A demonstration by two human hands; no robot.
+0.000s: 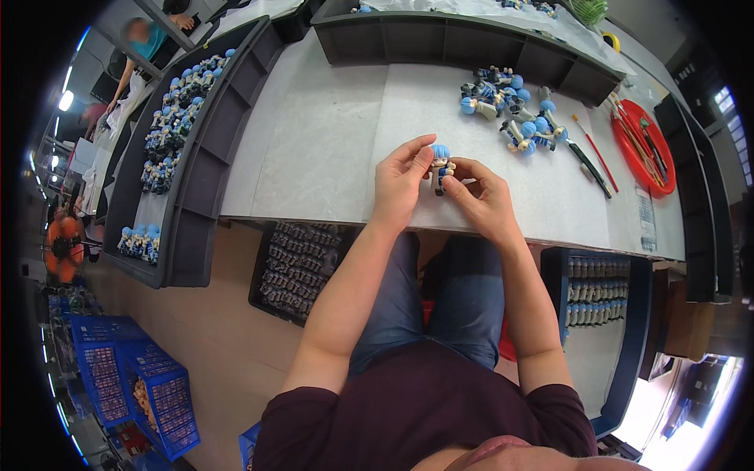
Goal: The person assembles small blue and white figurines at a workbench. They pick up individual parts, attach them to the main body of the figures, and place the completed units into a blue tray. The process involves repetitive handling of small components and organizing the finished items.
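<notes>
Between my two hands, just over the near part of the white-topped table [330, 141], a small blue-haired figurine [441, 166] stands upright. My left hand [403, 177] pinches it at the head and side with thumb and fingers. On its other side my right hand [481, 192] grips the lower body, thumb near the legs. Fingers hide part of the figurine's sides. Farther off to the right lies a loose pile of similar figurines [528, 129], some on their sides.
A dark crate [228, 149] of figurines flanks the table's left, another crate [440, 43] its far edge. At right lie a craft knife or pen [589, 169], a red brush [601, 161] and a red tray [666, 179] of brushes. Trays of figurines [597, 345] sit below table height.
</notes>
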